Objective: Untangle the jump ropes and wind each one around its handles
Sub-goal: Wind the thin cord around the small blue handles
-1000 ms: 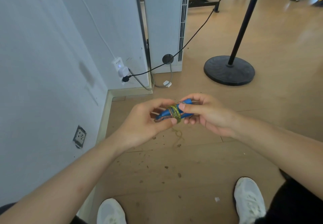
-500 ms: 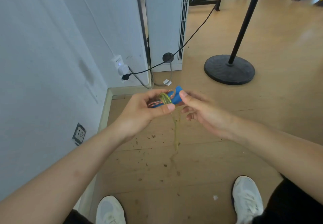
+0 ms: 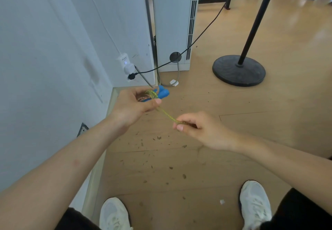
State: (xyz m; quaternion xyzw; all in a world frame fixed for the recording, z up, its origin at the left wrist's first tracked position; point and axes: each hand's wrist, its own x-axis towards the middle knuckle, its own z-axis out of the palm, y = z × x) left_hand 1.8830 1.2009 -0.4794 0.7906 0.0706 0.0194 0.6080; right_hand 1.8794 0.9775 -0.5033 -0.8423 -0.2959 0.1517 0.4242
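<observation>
Winding looks like the step in hand. The left hand [image 3: 136,104] is curled round the pair of blue handles [image 3: 163,93], held side by side at mid-frame just left of centre, with turns of yellow-green rope [image 3: 168,115] already lying round them. A short stretch of that rope runs taut, down and right, to the right hand [image 3: 203,129], which pinches it between thumb and fingertips. How much loose rope is left past the pinch can't be told, since the fingers hide it. Probably near the end of this rope.

The next move likely calls for carrying the pinched end over the handles for another turn, keeping tension, then tucking it so the coils don't slip off.

No other rope is in sight. The wooden floor [image 3: 269,122] has small dark specks scattered near the white shoes [image 3: 114,213]. A white wall [image 3: 53,50] stands at left with a plug adapter [image 3: 125,64]. A white slatted unit [image 3: 172,23] is at far centre, and a black stand base [image 3: 239,71] at far right.
</observation>
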